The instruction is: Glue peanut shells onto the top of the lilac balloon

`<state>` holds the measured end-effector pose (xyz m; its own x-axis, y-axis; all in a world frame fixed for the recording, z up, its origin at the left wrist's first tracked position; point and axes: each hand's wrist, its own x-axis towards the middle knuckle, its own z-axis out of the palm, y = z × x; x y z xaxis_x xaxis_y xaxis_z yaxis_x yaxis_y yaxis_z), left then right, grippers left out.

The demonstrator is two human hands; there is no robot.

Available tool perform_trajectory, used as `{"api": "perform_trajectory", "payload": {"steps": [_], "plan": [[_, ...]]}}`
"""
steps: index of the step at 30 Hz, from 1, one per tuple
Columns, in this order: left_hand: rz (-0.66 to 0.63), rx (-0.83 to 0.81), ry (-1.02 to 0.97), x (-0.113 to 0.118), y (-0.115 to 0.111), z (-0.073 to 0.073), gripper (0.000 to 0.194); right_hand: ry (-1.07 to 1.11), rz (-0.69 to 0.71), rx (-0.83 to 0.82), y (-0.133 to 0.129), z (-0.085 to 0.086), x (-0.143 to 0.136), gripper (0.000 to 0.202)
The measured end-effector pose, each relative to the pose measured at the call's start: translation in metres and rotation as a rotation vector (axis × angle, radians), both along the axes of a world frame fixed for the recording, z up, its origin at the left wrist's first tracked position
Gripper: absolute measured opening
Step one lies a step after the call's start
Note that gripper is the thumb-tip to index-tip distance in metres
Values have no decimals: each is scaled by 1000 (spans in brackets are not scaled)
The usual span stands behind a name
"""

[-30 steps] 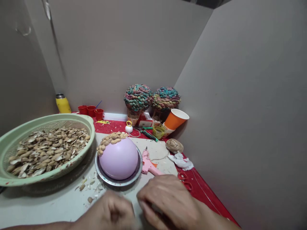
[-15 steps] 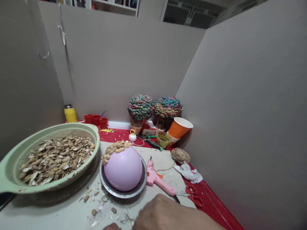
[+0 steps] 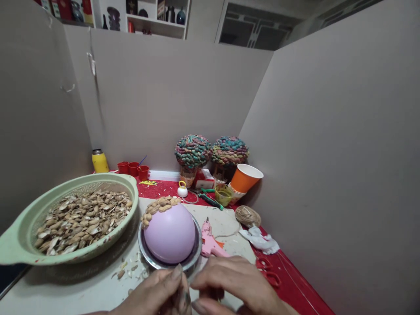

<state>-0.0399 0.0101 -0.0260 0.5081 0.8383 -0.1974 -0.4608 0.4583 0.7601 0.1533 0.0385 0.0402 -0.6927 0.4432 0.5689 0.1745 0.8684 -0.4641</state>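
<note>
Left hand: thumb pressed against fingers, contents hidden. Right hand: fingers curled, grip cannot be determined. Lilac balloon, partly covered with peanut shells, sits in metal bowl, left hand's twelve o'clock; glue gun, right hand's eleven o'clock.

Both hands are bare, the left hand and the right hand alike, and the skin is uncovered down to the wrists, near the lower edge of the view. The left thumb is broad, with a rounded nail at its tip. Dark, patchy smudges mark the fingertips beside it. The right hand has a wide, smooth back, softly rounded knuckles and long fingers; shadow and blur hide the finer detail of its fingertips.
</note>
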Motion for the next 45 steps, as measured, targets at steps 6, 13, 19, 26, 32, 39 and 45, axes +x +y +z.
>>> {"api": "perform_trajectory", "payload": {"steps": [6, 13, 19, 26, 32, 39, 45], "plan": [[28, -94, -193, 6, -1, -23, 41, 105, -70, 123, 8, -26, -18, 23], [-59, -135, -252, 17, -3, -15, 45, 145, -91, 131, 5, -36, -23, 15], [-84, -113, -199, 18, -6, -23, 57, 116, -134, 196, -1, -44, -24, 15], [-160, -85, -210, 16, -2, -22, 56, 71, -183, 192, 1, -41, -24, 18], [-299, -76, 158, 9, -1, -21, 62, 79, -280, 168, 13, -20, -15, 13], [-356, 31, 237, 9, 3, -25, 64, 142, -401, 172, 21, 7, 6, 21], [-353, 98, 303, 15, 5, -45, 67, -442, -531, 6, 52, -8, 31, 15]]}}
